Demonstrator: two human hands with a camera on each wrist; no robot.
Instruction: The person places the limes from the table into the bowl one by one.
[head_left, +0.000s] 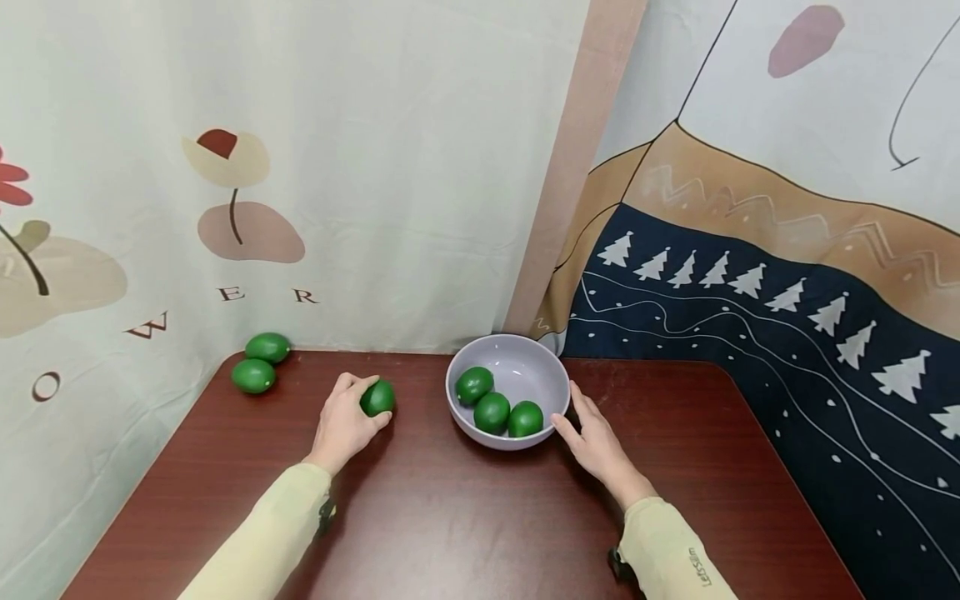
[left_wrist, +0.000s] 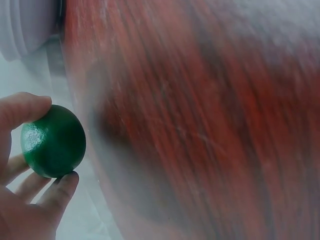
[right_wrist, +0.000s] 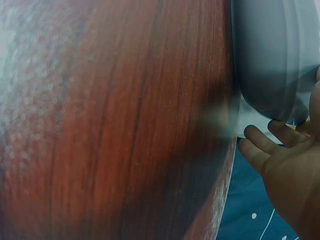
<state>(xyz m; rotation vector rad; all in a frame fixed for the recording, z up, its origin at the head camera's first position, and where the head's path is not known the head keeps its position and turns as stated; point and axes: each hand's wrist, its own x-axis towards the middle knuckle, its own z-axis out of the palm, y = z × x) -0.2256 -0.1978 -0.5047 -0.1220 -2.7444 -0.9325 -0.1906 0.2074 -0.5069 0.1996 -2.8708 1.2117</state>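
A green lime [head_left: 378, 398] is pinched between the thumb and fingertips of my left hand [head_left: 347, 423]. The left wrist view shows this lime [left_wrist: 54, 141] held up off the tabletop. To its right stands a pale lavender bowl [head_left: 536, 367] with three limes [head_left: 492, 413] grouped at its near left side. My right hand [head_left: 602, 446] touches the bowl's right side, its thumb and fairly straight fingers spread along the outer wall. In the right wrist view, fingertips [right_wrist: 278, 127] rest by the bowl's wall [right_wrist: 265, 55]. Two more limes [head_left: 253, 376] lie at the table's far left corner.
The dark reddish wooden table [head_left: 450, 525] has rounded far corners. Behind it hangs a pale curtain [head_left: 397, 167] with flower prints. At the right is a cloth [head_left: 675, 308] patterned with trees and hills, close to the table's edge.
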